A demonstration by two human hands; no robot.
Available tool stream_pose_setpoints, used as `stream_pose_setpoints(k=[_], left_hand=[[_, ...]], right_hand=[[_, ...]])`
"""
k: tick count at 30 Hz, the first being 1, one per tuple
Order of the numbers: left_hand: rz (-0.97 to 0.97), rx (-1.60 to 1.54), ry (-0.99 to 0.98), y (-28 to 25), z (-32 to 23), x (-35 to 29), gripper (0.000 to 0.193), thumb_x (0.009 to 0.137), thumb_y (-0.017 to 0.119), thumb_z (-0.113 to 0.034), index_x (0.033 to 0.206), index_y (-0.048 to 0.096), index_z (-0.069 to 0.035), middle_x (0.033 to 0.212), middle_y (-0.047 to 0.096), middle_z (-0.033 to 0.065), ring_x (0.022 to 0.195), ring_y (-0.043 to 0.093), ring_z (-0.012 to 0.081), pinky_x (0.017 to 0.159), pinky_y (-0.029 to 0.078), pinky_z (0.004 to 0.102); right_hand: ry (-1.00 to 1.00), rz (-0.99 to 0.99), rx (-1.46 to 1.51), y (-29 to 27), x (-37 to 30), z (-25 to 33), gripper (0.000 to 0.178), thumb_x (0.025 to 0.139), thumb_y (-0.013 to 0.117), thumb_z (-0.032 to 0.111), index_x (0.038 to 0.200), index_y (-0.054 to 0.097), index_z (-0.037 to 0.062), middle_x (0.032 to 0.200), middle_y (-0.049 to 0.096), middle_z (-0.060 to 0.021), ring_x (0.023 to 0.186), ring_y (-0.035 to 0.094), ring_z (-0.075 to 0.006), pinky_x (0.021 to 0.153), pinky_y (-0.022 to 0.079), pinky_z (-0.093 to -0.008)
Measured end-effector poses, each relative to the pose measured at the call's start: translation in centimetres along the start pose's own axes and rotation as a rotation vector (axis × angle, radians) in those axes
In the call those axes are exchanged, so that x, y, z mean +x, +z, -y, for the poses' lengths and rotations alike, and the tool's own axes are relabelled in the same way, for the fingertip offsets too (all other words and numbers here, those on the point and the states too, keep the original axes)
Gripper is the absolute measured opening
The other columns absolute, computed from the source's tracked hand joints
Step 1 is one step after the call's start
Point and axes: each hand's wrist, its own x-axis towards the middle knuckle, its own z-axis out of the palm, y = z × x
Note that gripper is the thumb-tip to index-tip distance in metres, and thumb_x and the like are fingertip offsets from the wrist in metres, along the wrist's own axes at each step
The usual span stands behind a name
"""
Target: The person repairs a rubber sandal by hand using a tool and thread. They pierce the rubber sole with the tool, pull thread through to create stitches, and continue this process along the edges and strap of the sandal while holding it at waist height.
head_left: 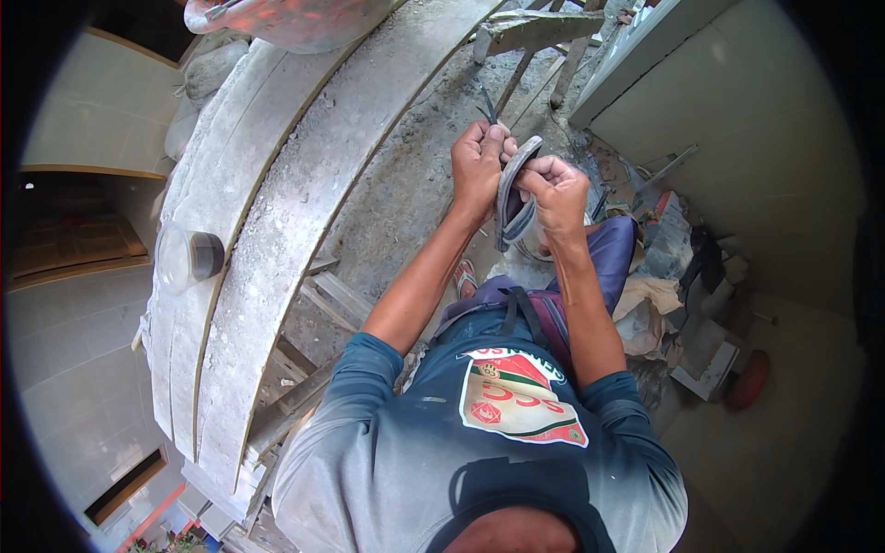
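My left hand (pixel 477 168) is closed in a pinch. A thin dark strip (pixel 490 114) with a split tip sticks up from between its thumb and fingers. Beside it, my right hand (pixel 559 195) has its fingers curled round a long, narrow grey piece (pixel 506 214) with a thick dusty rim. The piece is tilted upright between both hands, and its exact kind is unclear. Whether the dark strip joins it is hidden by the fingers.
To the left, long curved boards (pixel 304 175) lie under rubble dust. A clear plastic cup (pixel 189 257) with dark contents stands there, and a dusty basin (pixel 295 20) is farther up. Wooden trestle legs (pixel 539 35) stand ahead. Debris and crumpled bags (pixel 643 309) lie right, beside a wall.
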Motion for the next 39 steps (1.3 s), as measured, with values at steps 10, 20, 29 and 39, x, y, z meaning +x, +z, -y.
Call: stream_pose_setpoints(k=[10, 20, 29, 39], left_hand=[[0.085, -0.096, -0.035, -0.4, -2.9, -0.3, 0.016, 0.104, 0.053, -0.019, 0.096, 0.059, -0.006, 0.076, 0.061, 0.0013, 0.065, 0.055, 0.0068, 0.058, 0.047, 0.0231], [0.105, -0.333, -0.149, -1.5, -2.8, 1.5, 0.017, 0.102, 0.057, -0.02, 0.096, 0.059, -0.005, 0.075, 0.062, 0.0033, 0.062, 0.056, 0.0079, 0.057, 0.047, 0.0222], [0.157, -0.311, -0.269, -1.4, -1.2, 2.5, 0.014, 0.102, 0.057, -0.018, 0.101, 0.058, -0.004, 0.078, 0.063, 0.0032, 0.064, 0.058, 0.0088, 0.06, 0.05, 0.0235], [0.253, -0.256, -0.202, -2.2, -1.9, 1.5, 0.015, 0.102, 0.057, -0.017, 0.098, 0.059, -0.003, 0.075, 0.059, 0.0019, 0.063, 0.054, 0.0072, 0.058, 0.046, 0.0224]], right_hand=[[-0.062, 0.191, -0.013, -0.3, -1.7, 2.6, 0.014, 0.092, 0.065, -0.002, 0.105, 0.061, -0.0058, 0.1, 0.071, -0.0131, 0.087, 0.068, -0.0147, 0.073, 0.057, -0.0274], [0.03, 0.321, -0.415, -2.3, -1.4, 5.3, 0.028, 0.104, 0.05, 0.02, 0.108, 0.068, -0.0018, 0.099, 0.069, -0.0058, 0.093, 0.062, -0.0125, 0.086, 0.047, -0.0252], [0.252, 0.373, -0.027, -2.0, -0.5, 2.5, 0.028, 0.098, 0.058, 0.022, 0.102, 0.069, -0.0028, 0.083, 0.067, -0.0068, 0.065, 0.062, -0.0109, 0.064, 0.051, -0.0269], [0.061, 0.247, -0.364, -1.9, -1.5, 3.8, 0.017, 0.092, 0.067, 0.013, 0.091, 0.072, -0.0031, 0.082, 0.069, -0.0044, 0.075, 0.06, -0.01, 0.072, 0.047, -0.0259]])
